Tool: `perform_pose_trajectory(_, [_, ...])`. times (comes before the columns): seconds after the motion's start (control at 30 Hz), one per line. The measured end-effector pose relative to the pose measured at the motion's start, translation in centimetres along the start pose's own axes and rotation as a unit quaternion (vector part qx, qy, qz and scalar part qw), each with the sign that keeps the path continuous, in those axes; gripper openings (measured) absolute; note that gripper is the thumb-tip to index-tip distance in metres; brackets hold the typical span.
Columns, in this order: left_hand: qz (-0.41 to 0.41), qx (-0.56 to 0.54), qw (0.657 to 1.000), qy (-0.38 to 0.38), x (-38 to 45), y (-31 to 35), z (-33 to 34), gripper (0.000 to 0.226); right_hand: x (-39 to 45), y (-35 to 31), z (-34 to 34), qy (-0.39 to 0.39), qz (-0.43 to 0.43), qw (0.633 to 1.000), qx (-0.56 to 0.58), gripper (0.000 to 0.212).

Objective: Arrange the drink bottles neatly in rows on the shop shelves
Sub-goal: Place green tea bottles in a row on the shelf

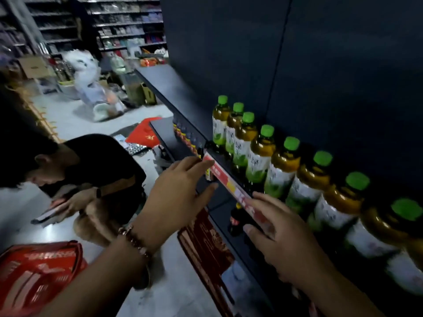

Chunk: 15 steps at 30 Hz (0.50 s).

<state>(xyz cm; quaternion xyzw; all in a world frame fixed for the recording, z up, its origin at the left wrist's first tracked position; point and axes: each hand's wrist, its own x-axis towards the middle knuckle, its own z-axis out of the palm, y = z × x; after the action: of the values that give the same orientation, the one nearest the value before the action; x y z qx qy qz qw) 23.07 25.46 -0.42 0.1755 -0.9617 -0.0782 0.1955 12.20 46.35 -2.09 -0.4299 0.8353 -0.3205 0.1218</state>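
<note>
Bottles (283, 165) with green caps stand in one row along the shelf (180, 92) edge, running away leftward. Nearest, the right hand (283, 243) and left hand (180, 193) hover open and empty at the red price strip (231, 181). Best to press that strip flat, then square any bottle leaning out of line.

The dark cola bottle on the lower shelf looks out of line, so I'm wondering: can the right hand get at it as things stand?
Probably yes: the right hand is empty, fingers spread, just beside the cola bottle, with nothing between them.
</note>
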Motion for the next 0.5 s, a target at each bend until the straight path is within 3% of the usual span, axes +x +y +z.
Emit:
perform_pose_trajectory(0.3, [0.094,-0.004,0.995,0.045,16.7,-8.6,2.5,0.055,14.2,-3.4,-1.3,0.111,-0.003,0.992,-0.066,0.051])
perform_pose_trajectory(0.5, [0.209,-0.076,0.975,-0.007,26.4,-14.7,6.2,0.073,23.5,-5.9,-0.1,0.166,0.079,0.968,-0.168,0.059])
